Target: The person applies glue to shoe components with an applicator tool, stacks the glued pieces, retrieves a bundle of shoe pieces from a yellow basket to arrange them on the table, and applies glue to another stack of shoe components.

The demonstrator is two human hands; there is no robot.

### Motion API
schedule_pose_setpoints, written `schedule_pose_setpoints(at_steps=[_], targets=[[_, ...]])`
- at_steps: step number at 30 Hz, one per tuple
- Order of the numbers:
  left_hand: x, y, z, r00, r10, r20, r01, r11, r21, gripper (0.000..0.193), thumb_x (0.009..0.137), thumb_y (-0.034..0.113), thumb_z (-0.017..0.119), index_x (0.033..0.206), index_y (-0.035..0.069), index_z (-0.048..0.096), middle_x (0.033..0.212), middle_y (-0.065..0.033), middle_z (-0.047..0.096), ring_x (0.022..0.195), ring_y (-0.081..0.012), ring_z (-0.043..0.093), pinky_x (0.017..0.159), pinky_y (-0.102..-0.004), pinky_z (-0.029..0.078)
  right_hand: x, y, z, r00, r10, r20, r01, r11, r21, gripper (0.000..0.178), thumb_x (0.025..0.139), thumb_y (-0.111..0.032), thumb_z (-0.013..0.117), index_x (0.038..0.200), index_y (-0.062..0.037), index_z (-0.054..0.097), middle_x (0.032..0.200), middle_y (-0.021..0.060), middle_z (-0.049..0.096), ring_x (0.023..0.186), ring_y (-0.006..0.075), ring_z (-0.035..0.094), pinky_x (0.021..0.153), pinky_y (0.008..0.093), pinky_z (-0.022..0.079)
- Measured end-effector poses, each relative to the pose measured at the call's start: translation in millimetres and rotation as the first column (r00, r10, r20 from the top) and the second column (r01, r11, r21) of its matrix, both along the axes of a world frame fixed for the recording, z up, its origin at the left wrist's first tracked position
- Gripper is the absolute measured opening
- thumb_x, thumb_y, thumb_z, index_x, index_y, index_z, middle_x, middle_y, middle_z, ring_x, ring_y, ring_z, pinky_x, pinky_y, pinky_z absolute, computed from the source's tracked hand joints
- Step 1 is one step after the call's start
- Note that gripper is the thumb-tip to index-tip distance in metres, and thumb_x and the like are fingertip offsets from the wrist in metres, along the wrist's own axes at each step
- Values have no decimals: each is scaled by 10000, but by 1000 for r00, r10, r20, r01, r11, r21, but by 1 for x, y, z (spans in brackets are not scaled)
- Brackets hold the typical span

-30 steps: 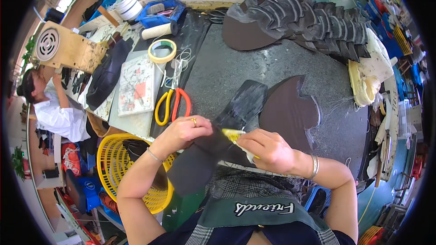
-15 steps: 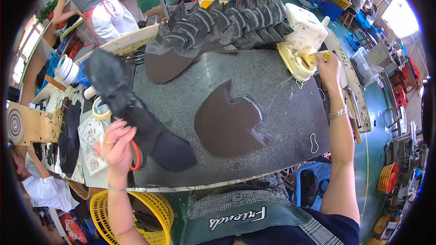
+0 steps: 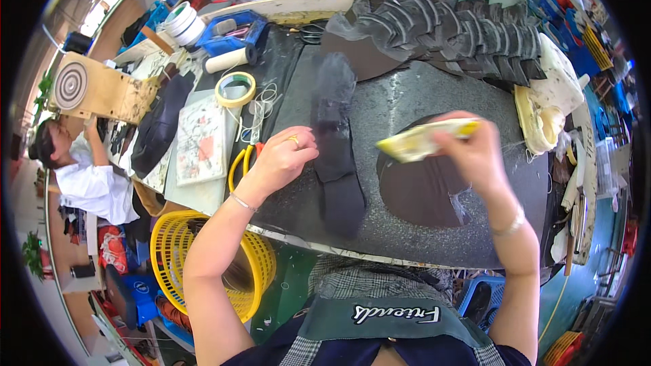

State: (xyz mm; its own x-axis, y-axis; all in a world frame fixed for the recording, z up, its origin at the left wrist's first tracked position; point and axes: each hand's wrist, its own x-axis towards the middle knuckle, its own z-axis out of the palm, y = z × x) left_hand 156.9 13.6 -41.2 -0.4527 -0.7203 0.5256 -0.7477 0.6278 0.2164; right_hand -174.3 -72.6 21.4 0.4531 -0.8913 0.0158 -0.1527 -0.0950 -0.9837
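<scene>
Long black piece [image 3: 336, 156] is seen mid-frame, half-curled left hand [image 3: 285, 156] right at its edge, can't tell if it's pinched. Yellow-white brush [image 3: 415, 144] is gripped in the right hand's [image 3: 480, 152] curled fingers, right of centre.

One left hand [image 3: 288, 156], one right hand [image 3: 479, 156]. Two bracelets [image 3: 243, 201], one ring [image 3: 293, 139]. One brush [image 3: 413, 143]. One surface [image 3: 407, 98]. One black strip [image 3: 336, 152], one brown cutout [image 3: 417, 193], one heap of dark pieces [image 3: 461, 35] too overlapped to count. One tape roll [image 3: 234, 102], one cream spool [image 3: 225, 61], one pair of red-and-yellow scissors [image 3: 246, 160], one stained board [image 3: 196, 152], one white jug [image 3: 553, 81]. Near left, one yellow basket [image 3: 263, 268]. Two co-workers [image 3: 98, 186].
</scene>
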Motion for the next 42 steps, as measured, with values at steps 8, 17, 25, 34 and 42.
schedule_pose_setpoints(at_steps=[8,17,25,34,42], targets=[[8,2,1,992,-44,121,37,998,59,211,613,-83,661,803,-1,621,838,-96,574,959,-305,669,882,-373,572,110,-31,-25,999,17,-27,-30,804,-594,101,847,2,642,939,5,685,832,194,695,712,319,694,641,361,525],[10,7,1,968,-71,240,52,995,86,121,678,16,644,769,27,564,856,-79,514,926,-257,619,713,-354,542,58,46,-17,878,393,-272,-473,800,-370,163,781,69,621,922,14,682,828,194,681,785,371,688,687,383,538],[17,6,-1,971,-95,220,85,995,55,167,650,-27,655,791,29,583,885,-61,562,936,-258,647,729,-353,561,94,15,-14,963,202,-177,-265,620,-738,260,724,95,614,950,-14,681,866,149,670,788,342,671,698,404,553],[21,9,-8,977,-89,193,77,995,66,111,684,-5,648,789,28,628,855,-47,578,950,-254,660,743,-354,570,48,85,-24,774,574,-267,-600,528,-601,279,677,58,653,942,-26,673,825,101,645,736,285,659,620,375,557],[20,8,-8,976,-78,201,66,996,66,111,691,3,653,798,19,629,862,-56,579,963,-266,661,758,-356,571,35,83,-23,788,539,-298,-602,571,-558,506,614,127,614,1090,-18,706,868,101,675,740,281,646,677,388,554]])
